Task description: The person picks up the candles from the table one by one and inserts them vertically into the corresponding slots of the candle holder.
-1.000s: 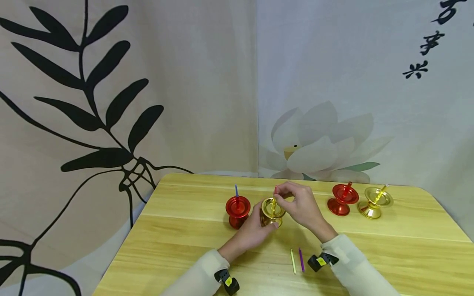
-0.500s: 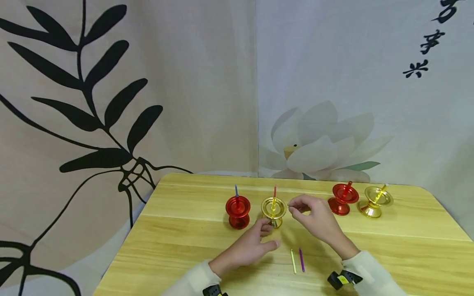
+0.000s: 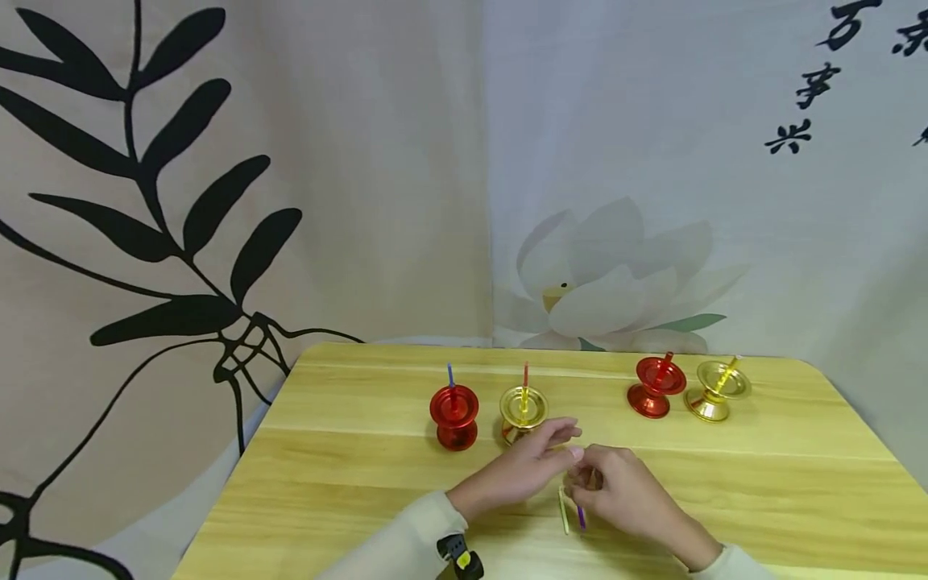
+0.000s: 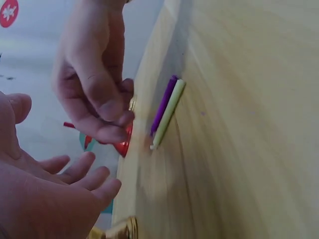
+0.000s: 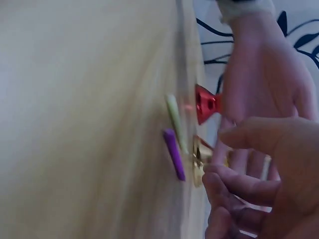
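Observation:
My right hand (image 3: 627,491) hangs over two thin candles on the table, its fingers loosely bent. One candle is pale yellow-green (image 4: 169,114), the other purple (image 5: 174,155); they lie nearly side by side, and both wrist views show a gap between them and the right fingers. My left hand (image 3: 520,477), palm turned inward and fingers extended, is in front of a gold candle holder (image 3: 534,399) and covers part of its base. A red candle (image 3: 526,373) stands upright in that holder. Left of it, a red candle holder (image 3: 455,433) carries a blue candle (image 3: 450,373).
Towards the back right stand another red candle holder (image 3: 648,403) with a red candle (image 3: 663,369) and another gold holder (image 3: 707,408) with a yellow candle (image 3: 727,373). A printed curtain (image 3: 377,177) hangs behind the wooden table (image 3: 348,451).
Both hands have left the gold holder, where the left gripped it and the right pinched the red candle. The right came down to the loose candles; the left drew nearer it. The head view shifted slightly.

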### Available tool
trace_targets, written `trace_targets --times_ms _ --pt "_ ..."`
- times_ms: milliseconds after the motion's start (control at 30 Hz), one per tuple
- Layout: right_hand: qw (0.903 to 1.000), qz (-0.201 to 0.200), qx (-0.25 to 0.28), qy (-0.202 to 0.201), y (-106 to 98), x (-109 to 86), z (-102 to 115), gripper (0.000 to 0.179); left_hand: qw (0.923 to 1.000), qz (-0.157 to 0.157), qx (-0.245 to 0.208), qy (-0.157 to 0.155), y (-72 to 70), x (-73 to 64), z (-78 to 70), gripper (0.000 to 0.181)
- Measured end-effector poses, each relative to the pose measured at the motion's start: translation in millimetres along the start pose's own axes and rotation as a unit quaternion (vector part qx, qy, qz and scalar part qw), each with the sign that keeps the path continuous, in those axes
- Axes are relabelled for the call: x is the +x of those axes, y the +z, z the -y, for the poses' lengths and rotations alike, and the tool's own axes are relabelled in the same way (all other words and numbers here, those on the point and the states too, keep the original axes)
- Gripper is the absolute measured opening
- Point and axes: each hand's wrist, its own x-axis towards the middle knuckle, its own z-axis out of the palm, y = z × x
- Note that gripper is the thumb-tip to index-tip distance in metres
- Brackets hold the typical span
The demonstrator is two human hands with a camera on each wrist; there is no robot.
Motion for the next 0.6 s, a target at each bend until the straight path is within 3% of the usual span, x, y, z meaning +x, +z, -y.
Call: trace_targets --times_ms 233,600 --pt "0.9995 0.020 -0.017 -0.019 12.4 -6.9 5.8 0.022 0.9999 -0.006 0.009 0.004 14.1 28.5 -9.6 0.062" --pt "0.9994 0.011 -0.023 -0.024 18.4 -9.3 8.6 0.025 0.9967 -0.049 0.028 -0.059 26.8 72.6 -26.3 0.063"
